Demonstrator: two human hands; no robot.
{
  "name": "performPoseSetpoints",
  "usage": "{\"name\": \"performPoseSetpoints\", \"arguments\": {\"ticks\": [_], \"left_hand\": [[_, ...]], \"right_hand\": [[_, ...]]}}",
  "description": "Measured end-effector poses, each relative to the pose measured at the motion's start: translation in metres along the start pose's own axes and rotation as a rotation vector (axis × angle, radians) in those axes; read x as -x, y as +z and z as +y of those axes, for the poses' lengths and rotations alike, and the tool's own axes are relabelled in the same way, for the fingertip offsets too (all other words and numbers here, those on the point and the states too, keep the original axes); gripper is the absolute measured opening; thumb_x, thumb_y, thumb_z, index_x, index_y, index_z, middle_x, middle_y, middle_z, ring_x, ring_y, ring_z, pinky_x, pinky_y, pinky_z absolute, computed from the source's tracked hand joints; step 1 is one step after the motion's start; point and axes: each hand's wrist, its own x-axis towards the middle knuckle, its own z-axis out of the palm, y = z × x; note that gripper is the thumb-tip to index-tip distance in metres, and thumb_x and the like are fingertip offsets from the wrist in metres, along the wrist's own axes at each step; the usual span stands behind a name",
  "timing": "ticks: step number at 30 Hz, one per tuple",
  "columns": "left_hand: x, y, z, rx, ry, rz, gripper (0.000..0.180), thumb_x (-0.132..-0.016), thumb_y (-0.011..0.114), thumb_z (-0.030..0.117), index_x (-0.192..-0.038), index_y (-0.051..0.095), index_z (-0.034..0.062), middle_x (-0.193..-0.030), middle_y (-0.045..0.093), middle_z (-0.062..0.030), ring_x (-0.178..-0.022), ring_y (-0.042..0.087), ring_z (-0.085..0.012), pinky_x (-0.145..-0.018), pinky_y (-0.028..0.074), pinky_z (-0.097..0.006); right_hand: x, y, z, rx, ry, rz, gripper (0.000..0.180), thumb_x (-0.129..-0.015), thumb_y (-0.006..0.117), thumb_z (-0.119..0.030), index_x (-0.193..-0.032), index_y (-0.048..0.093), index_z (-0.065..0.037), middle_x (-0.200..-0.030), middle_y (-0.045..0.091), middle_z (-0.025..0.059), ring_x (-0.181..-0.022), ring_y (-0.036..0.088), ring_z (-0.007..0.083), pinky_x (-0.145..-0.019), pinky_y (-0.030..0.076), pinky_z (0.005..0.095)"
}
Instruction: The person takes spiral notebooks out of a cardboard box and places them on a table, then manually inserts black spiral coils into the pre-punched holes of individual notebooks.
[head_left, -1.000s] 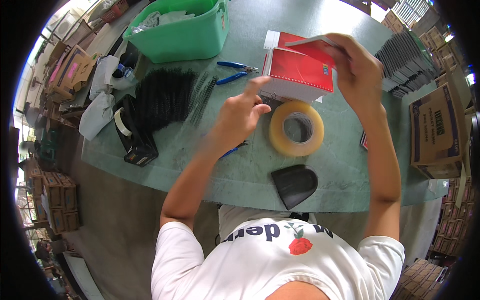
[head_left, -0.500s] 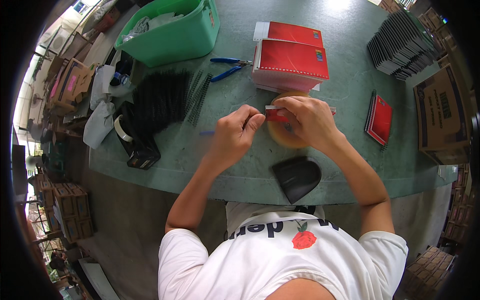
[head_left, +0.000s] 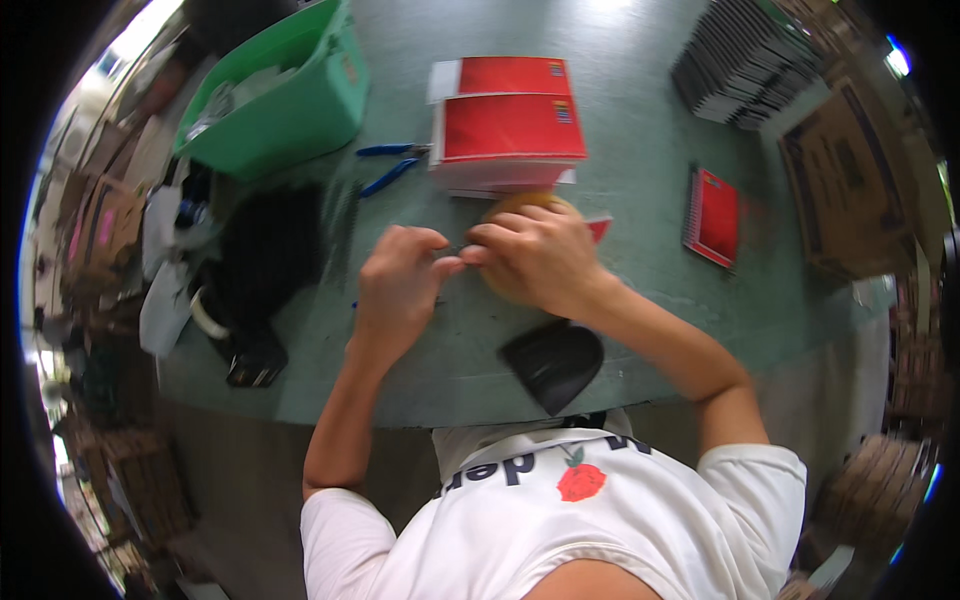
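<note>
My right hand (head_left: 540,252) is closed on a small red notebook (head_left: 599,229); most of the notebook is hidden, with a red and white corner showing beyond the hand. Close against its fingertips, my left hand (head_left: 400,280) pinches with thumb and forefinger; blur hides what lies between them. Under my right hand sits a yellowish round roll (head_left: 510,290), like packing tape. A dark, rounded, flat-sided piece (head_left: 555,362) lies near the table's front edge. Beyond my hands stands a stack of red-covered notebook blocks (head_left: 510,130).
Blue-handled pliers (head_left: 385,172) lie left of the stack. A pile of black wire coils (head_left: 265,240) and a green tub (head_left: 330,110) are farther left. On the right are a finished red spiral notebook (head_left: 712,218), a black-edged notebook stack (head_left: 745,65) and a cardboard box (head_left: 855,180).
The view has shifted, so the table things appear farther left. My right hand's fingers have come over to meet my left fingertips, covering more of the notebook.
</note>
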Motion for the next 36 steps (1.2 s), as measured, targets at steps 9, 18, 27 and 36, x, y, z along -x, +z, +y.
{"name": "performPoseSetpoints", "arguments": {"ticks": [9,18,27,36], "left_hand": [[-0.003,0.015,0.02,-0.324,0.33,0.146,0.024,-0.081,0.068,0.023,-0.095,0.063,0.0034,-0.076,0.055,-0.0094,-0.069,0.054,-0.0255,-0.065,0.044,-0.037],[0.045,0.05,0.058,-0.023,0.106,-0.373,0.044,-0.082,0.06,0.013,-0.124,0.049,0.0121,-0.087,0.051,-0.0182,-0.072,0.056,-0.0314,-0.06,0.049,-0.043],[-0.003,0.003,0.046,-0.187,0.196,0.158,0.032,-0.074,0.067,0.001,-0.104,0.06,0.0092,-0.092,0.057,-0.0102,-0.086,0.058,-0.0265,-0.072,0.048,-0.037],[-0.028,0.001,0.063,-0.286,0.167,0.131,0.03,-0.071,0.068,0.005,-0.099,0.065,0.0155,-0.085,0.055,-0.0063,-0.087,0.056,-0.0243,-0.07,0.049,-0.037]], "right_hand": [[-0.004,-0.008,0.007,-0.286,0.032,0.003,0.026,-0.076,0.065,-0.007,-0.099,0.054,-0.006,-0.093,0.057,0.0099,-0.088,0.058,0.0287,-0.071,0.047,0.0389],[0.017,-0.036,0.032,-0.205,0.201,-0.129,0.022,-0.078,0.066,-0.009,-0.099,0.064,-0.004,-0.085,0.065,0.013,-0.077,0.063,0.0297,-0.07,0.05,0.0361],[0.029,-0.036,0.035,-0.303,0.262,-0.072,0.018,-0.083,0.061,-0.013,-0.099,0.066,-0.008,-0.09,0.067,0.0095,-0.082,0.063,0.0286,-0.071,0.049,0.037],[0.033,-0.037,0.035,-0.496,0.277,-0.032,0.029,-0.077,0.061,0.009,-0.104,0.064,-0.002,-0.085,0.066,0.0099,-0.087,0.065,0.0234,-0.075,0.053,0.0296]]}}
